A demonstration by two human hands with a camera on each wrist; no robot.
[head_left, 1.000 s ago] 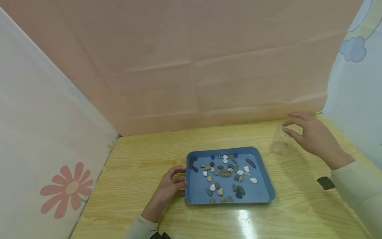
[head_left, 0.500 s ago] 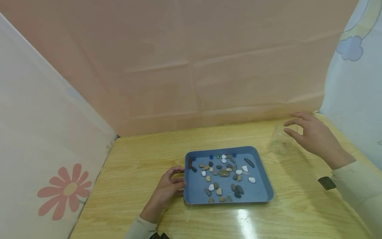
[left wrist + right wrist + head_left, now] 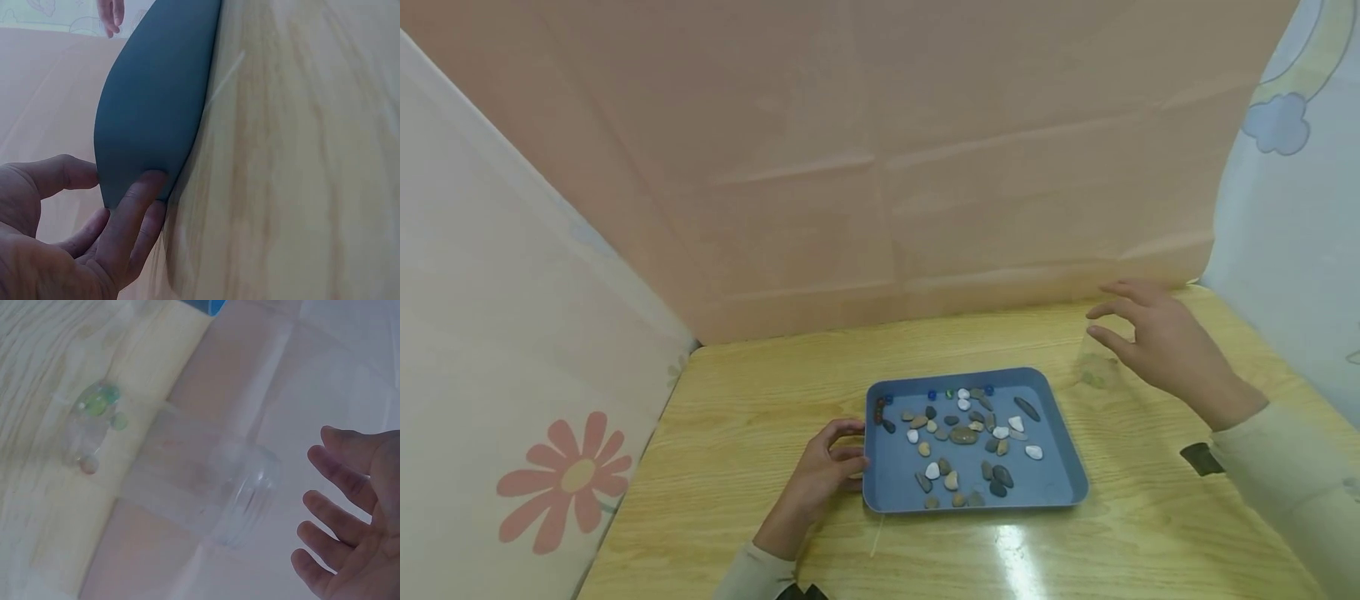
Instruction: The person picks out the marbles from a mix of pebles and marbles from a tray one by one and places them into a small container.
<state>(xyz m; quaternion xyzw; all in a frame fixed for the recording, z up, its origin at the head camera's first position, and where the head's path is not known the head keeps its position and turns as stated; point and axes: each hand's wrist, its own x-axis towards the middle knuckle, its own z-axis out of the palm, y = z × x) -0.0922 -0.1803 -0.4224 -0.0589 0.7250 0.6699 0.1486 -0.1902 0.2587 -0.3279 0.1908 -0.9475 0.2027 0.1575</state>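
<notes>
My left hand [image 3: 816, 475] is at the left side of a blue-grey tray [image 3: 1048, 479], its fingers loosely bent and their tips resting against the outer wall. The tray lies flat on the wooden table [image 3: 760, 383] in front of me, open side up, its long axis running left to right with the short ends pointing roughly away from me. My right hand [image 3: 1168, 350] is raised at a clear jar [image 3: 1096, 367], fingers relaxed and spread in a curve, holding nothing; in the right wrist view a gap shows between my fingertips and the jar. The jar stands upright to the right of the tray and farther back, its long axis rising from the tabletop and its ridged end nearest my hand.

At the jar's lower end I see a few marbles [image 3: 97, 404], green, yellow-green and one reddish; the clear wall makes them hard to count. The tray holds scattered stones, brown, grey, dark and white. A big brown stone [image 3: 963, 435] sits near the middle, lengthwise across the tray, and a long dark stone [image 3: 1027, 408] slants at the far right, its lower end towards the right. Along the far wall are blue marbles [image 3: 932, 395] and a green marble [image 3: 950, 392]; small reddish-brown pieces [image 3: 879, 410] line the left wall.
</notes>
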